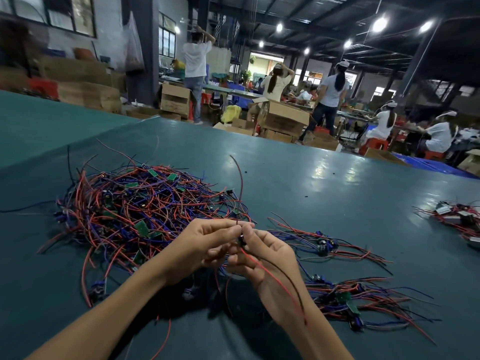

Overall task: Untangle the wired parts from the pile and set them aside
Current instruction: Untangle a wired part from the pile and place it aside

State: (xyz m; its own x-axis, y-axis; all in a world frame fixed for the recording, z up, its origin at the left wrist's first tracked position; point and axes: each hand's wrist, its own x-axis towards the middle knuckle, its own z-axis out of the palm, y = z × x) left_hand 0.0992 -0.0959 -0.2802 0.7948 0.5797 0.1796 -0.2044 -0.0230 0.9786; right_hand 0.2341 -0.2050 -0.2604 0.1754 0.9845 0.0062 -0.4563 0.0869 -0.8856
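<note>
A big tangled pile (pixel 135 211) of red, blue and black wires with small green boards lies on the green table (pixel 324 198) at the left. My left hand (pixel 202 248) and my right hand (pixel 262 258) meet just right of the pile, both pinching one small black wired part (pixel 242 240). Its dark wire rises above my fingers, and its red and black wires trail down over my right wrist. Two sorted bunches of wired parts lie to the right, one (pixel 322 242) beside my right hand and one (pixel 363 300) nearer me.
Another small bunch of wired parts (pixel 457 219) sits at the table's right edge. Beyond the far edge stand cardboard boxes (pixel 283 120), red stools and several people at other benches.
</note>
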